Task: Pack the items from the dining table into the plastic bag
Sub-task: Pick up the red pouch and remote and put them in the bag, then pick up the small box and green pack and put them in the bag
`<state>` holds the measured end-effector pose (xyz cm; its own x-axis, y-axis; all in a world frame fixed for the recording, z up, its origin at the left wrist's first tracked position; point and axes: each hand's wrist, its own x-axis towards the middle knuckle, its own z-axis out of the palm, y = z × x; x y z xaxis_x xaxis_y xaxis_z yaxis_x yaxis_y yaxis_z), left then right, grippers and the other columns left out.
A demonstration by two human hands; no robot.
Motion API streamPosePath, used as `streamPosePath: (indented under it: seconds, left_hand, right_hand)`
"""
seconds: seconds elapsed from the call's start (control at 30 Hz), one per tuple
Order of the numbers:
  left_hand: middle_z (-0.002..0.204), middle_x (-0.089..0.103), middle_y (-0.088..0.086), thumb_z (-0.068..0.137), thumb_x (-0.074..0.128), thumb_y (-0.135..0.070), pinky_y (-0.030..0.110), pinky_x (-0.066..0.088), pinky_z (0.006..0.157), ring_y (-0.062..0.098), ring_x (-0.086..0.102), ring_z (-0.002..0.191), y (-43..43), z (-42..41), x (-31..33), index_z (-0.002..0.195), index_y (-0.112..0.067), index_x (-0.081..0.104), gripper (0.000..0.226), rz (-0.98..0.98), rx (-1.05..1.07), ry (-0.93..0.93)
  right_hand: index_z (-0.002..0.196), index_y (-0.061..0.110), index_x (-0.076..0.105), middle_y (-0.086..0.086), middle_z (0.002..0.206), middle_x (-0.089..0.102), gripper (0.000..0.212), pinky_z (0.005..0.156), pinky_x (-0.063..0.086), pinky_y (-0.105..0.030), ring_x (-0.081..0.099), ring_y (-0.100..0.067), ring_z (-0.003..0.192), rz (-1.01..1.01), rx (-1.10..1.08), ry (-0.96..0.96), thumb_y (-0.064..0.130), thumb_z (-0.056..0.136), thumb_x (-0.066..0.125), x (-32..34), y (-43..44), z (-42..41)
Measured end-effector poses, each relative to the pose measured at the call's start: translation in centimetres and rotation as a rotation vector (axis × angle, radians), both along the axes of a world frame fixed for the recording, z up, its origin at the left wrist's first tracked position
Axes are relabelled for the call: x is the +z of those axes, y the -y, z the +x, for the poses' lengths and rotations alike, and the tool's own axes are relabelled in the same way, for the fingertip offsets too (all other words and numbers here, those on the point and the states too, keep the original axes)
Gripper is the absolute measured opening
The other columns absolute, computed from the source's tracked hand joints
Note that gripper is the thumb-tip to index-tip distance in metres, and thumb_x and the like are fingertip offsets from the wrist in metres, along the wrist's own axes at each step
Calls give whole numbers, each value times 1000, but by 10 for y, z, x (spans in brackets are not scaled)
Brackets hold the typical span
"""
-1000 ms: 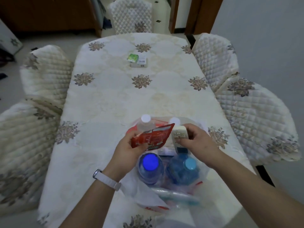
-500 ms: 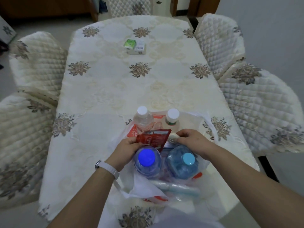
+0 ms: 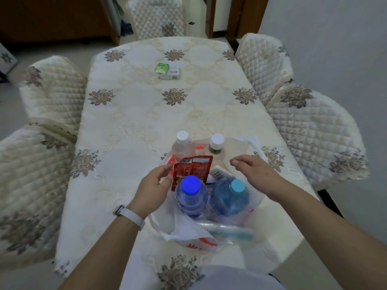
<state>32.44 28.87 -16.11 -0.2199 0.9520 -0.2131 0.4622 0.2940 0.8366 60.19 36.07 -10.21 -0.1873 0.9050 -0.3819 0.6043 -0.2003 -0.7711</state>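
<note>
Right hand (image 3: 253,172) had released the white box (image 3: 219,174) into the plastic bag (image 3: 184,231) and hovered open above it. Left hand (image 3: 155,185) touched the bagged red packet (image 3: 192,168); grip indeterminate. Two packs (image 3: 168,70) well beyond the bag remained.

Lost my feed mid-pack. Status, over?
Left hand at red packet's edge, grip unclear; right hand open over bag. Packet standing in bag behind blue-capped bottle. Green pack, white box unpacked at far end.

Red packet (image 3: 193,169) upright in the plastic bag (image 3: 184,231)
</note>
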Motion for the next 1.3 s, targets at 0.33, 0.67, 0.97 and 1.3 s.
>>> streamPosePath:
  seconds: [0.33, 0.67, 0.97, 1.3]
  left_hand:
    - [117, 56, -15, 93, 63, -17, 17, 33, 95, 3, 51, 108, 65, 34, 72, 127, -21, 62, 34, 268, 21, -329]
    - [123, 65, 4, 90, 50, -42, 32, 47, 98, 19, 58, 113, 161, 74, 99, 126, -15, 64, 47, 277, 15, -692]
    - [127, 63, 8, 91, 53, -37, 43, 49, 94, 28, 59, 116, 242, 53, 109, 127, -15, 64, 44, 234, 96, -951]
    - [130, 60, 6, 90, 51, -38, 45, 45, 96, 28, 55, 118, 319, -63, 88, 124, -18, 65, 42, 227, 193, -1002]
  right_hand:
    - [120, 33, 60, 17, 119, 58, 29, 90, 41, -26, 53, -4, 104, 370, 252, 102, 42, 94, 53, 56, 37, 17]
    - [117, 15, 65, -3, 115, 65, 37, 86, 48, -36, 60, -24, 101, 848, 674, 197, 35, 86, 62, 53, 92, 14]
    - [124, 19, 60, -4, 124, 61, 48, 89, 48, -41, 57, -25, 110, 937, 927, 266, 50, 90, 46, 41, 150, -48]
    - [113, 16, 65, -8, 117, 65, 45, 87, 47, -40, 60, -31, 107, 1045, 958, 295, 48, 87, 48, 30, 213, -180]
